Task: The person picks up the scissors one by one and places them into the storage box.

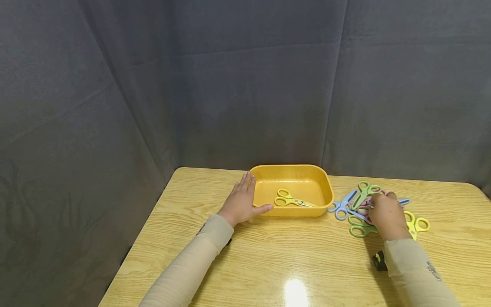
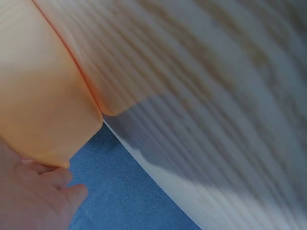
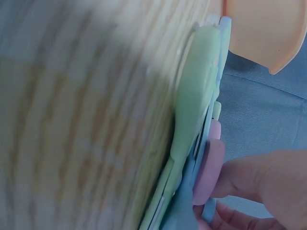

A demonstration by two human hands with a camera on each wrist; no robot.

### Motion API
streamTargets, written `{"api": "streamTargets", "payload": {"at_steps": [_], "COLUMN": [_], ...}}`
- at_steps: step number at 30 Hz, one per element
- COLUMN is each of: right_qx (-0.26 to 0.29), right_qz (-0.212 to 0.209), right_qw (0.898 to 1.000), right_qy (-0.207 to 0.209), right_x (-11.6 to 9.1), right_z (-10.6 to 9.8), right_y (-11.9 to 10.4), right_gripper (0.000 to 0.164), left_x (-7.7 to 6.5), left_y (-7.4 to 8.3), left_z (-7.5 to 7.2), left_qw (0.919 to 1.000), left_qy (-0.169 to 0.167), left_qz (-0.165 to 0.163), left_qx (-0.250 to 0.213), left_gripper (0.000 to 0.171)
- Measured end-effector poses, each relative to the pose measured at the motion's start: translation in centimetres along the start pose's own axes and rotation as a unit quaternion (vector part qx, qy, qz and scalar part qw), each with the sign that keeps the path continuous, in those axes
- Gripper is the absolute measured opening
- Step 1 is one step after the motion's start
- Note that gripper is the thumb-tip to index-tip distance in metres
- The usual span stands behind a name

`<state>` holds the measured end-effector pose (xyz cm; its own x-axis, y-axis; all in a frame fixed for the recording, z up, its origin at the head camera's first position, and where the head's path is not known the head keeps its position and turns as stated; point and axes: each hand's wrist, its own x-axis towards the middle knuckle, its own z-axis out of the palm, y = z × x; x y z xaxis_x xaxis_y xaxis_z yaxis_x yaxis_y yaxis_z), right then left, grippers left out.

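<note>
A yellow-orange plastic tray (image 1: 264, 211) holds one pair of yellow scissors (image 1: 285, 198). My left hand (image 1: 241, 202) rests against the tray's left end, fingers straight along the rim and thumb at the front corner. To the right of the tray lies a heap of children's scissors, with green scissors (image 1: 360, 230), blue scissors (image 1: 342, 209) and pink handles (image 3: 211, 167) among them. Into this heap reaches my right hand (image 1: 387, 215), its thumb and curled fingers gripping scissors at the pink and blue handles. The fingertips are partly hidden behind the handles in the right wrist view.
Yellow scissors (image 1: 416, 224) lie just right of my right hand. The wooden table (image 1: 268, 260) runs back to a grey curtain (image 1: 249, 85) behind the tray. Its left edge slants past my left sleeve (image 1: 192, 264).
</note>
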<state>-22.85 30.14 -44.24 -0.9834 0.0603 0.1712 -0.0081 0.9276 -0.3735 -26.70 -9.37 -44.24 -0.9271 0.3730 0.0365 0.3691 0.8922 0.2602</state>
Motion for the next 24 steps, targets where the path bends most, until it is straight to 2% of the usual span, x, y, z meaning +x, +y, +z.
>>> {"api": "streamTargets", "payload": {"at_steps": [4, 14, 24], "right_qx": [-0.003, -0.013, -0.02], "right_qz": [0.001, -0.034, -0.048], "right_qw": [1.0, 0.998, 0.998], "right_qy": [-0.011, 0.044, 0.046], "right_x": [0.02, -0.08, -0.06], "right_z": [-0.21, -0.09, -0.91], "right_y": [-0.02, -0.35, -0.8], "right_gripper": [0.013, 0.014, 0.007], "left_x": [0.0, 0.02, -0.05], "left_y": [-0.02, -0.06, -0.07], "left_z": [0.08, 0.16, 0.05], "left_qw": [1.0, 1.0, 1.0], "left_qy": [0.0, 0.003, -0.003], "left_qz": [-0.001, 0.0, 0.001], "left_qx": [-0.001, -0.006, -0.007], "left_gripper": [0.115, 0.114, 0.114]}}
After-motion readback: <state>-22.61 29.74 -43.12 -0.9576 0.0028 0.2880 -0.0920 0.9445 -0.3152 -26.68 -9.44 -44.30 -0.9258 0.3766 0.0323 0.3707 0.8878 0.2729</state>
